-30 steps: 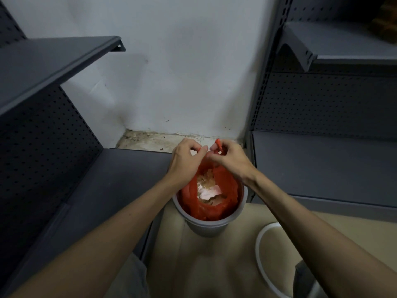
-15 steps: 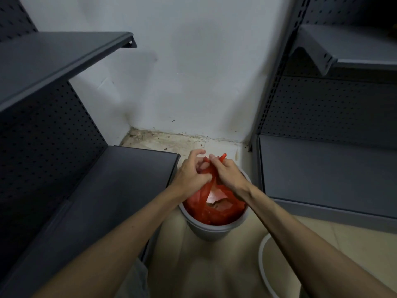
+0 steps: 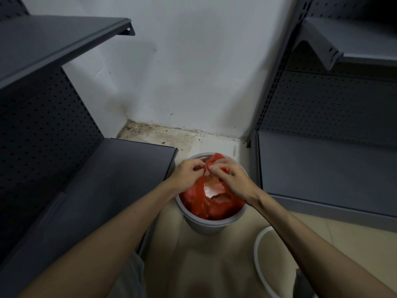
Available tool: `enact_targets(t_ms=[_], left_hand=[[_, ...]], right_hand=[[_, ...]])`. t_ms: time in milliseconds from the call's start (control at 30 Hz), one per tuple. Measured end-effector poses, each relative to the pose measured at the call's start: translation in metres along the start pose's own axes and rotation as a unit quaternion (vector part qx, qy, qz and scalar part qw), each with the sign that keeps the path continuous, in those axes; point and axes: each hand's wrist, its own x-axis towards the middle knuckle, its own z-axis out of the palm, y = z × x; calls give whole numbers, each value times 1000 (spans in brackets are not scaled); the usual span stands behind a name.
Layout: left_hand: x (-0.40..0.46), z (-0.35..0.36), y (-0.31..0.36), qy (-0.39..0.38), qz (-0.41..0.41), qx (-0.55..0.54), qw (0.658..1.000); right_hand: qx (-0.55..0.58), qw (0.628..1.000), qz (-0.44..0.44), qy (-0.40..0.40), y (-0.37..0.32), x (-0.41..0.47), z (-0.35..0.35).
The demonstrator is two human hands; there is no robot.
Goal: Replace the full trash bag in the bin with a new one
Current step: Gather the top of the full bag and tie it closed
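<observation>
A small grey round bin (image 3: pixel 209 224) stands on the tiled floor between two shelf units. A red plastic trash bag (image 3: pixel 206 204) sits inside it, with white and brownish paper waste showing through its open top. My left hand (image 3: pixel 190 174) and my right hand (image 3: pixel 231 179) meet above the bin's far side. Both pinch the red bag's handle strips, which are gathered together between the fingertips. No new bag is visible.
Dark grey metal shelving (image 3: pixel 111 179) with a perforated back stands to the left, and another unit (image 3: pixel 322 173) to the right. A white wall closes the corner behind. A white curved ring (image 3: pixel 257 254) lies on the floor at the lower right.
My hands have shifted slightly away from me and drawn the bag's handles closer together over the bin. The camera has tilted a little, so the bin sits lower in view.
</observation>
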Motion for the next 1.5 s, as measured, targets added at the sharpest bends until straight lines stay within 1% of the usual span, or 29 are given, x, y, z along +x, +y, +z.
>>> enact_targets(t_ms=[67, 133, 233, 333, 400, 467, 500, 567, 667, 833, 933, 1033, 1133, 1200, 1367, 1500], left_hand=[[0, -2, 0, -12, -3, 4, 1000], [1, -1, -2, -8, -7, 6, 1000], [1, 1, -2, -5, -28, 11, 1000], [-4, 4, 0, -13, -50, -1, 999], [-8, 5, 2, -20, -61, -11, 998], [-10, 7, 1, -17, -77, -22, 997], [-11, 8, 1, -7, -90, -33, 995], [-13, 7, 0, 13, -104, -39, 994], [-16, 7, -1, -6, -102, -18, 995], [-14, 11, -4, -23, -99, -3, 995], [-16, 12, -8, -18, -83, -15, 996], [-19, 14, -11, 24, -55, -17, 998], [-17, 11, -11, 82, -46, 20, 995], [-15, 5, -12, 106, -46, 41, 992], [-12, -8, -12, 105, -54, 133, 984], [-14, -9, -9, 122, -72, 177, 974]], right_hand=[[-53, 998, 1, -20, 14, -3, 2], [-165, 985, -23, -38, 22, -6, 5], [-367, 927, -68, -36, 19, -9, 5], [-491, 864, -108, -23, 22, -10, 6], [-559, 822, -98, -41, 25, -8, 10], [-593, 799, -78, -58, 26, -6, 14], [-600, 795, -72, -56, 26, -6, 15], [-598, 798, -68, -40, 26, -7, 18], [-580, 811, -81, -8, 26, -8, 23], [-550, 833, -66, -3, 33, -11, 30], [-512, 857, -60, 9, 34, -15, 30], [-437, 898, -53, 14, 32, -16, 27], [-352, 935, -38, -12, 30, -16, 21], [-287, 957, -32, -28, 32, -18, 14], [-137, 990, -4, -44, 35, -24, 5], [6, 1000, -1, 7, 30, -29, 9]])
